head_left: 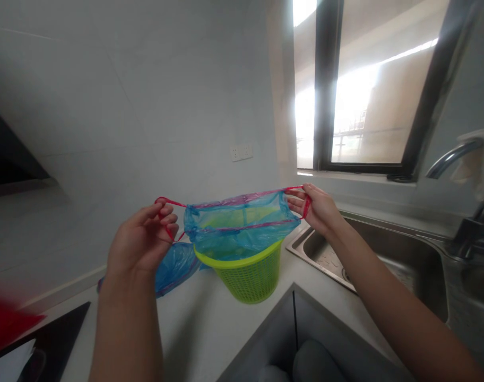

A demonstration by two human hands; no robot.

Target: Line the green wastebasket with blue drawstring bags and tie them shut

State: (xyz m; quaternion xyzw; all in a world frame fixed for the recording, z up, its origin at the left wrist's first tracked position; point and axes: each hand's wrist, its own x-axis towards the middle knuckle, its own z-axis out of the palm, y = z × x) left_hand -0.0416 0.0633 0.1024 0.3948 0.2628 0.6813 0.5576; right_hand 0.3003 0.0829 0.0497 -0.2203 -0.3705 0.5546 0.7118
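A: What lay nearest the wearer?

B: Grey panels (321, 318), on the near side of the green basket (248, 278). The basket stood upright just past them, on the pale desk (214, 329).

A: And the hands?

B: Above the basket's left side, the left hand (140, 233) had its fingers grasping a red drawstring loop (172, 202). Above the basket's right side, the right hand (319, 209) had its fingers grasping the loop at the opposite end.

A: So where was the blue bag (242, 233)?

B: Between the hands, over the basket. Its mouth was stretched taut above the rim, and its lower part dropped behind the near rim, seemingly inside. How deep it went, I couldn't tell.

A: How far along did that look?

B: Both loops were already drawn out and the bag's ends looked gathered. Left undone, as far as showed: no knot in the loops, no plastic turned over the rim.

A: What else was around?

B: Crumpled blue plastic (178, 268) lay left of the basket, and a sink (409, 252) was set to its right. Beyond the basket were a wall socket (241, 153) and, farther right, a window (369, 116).
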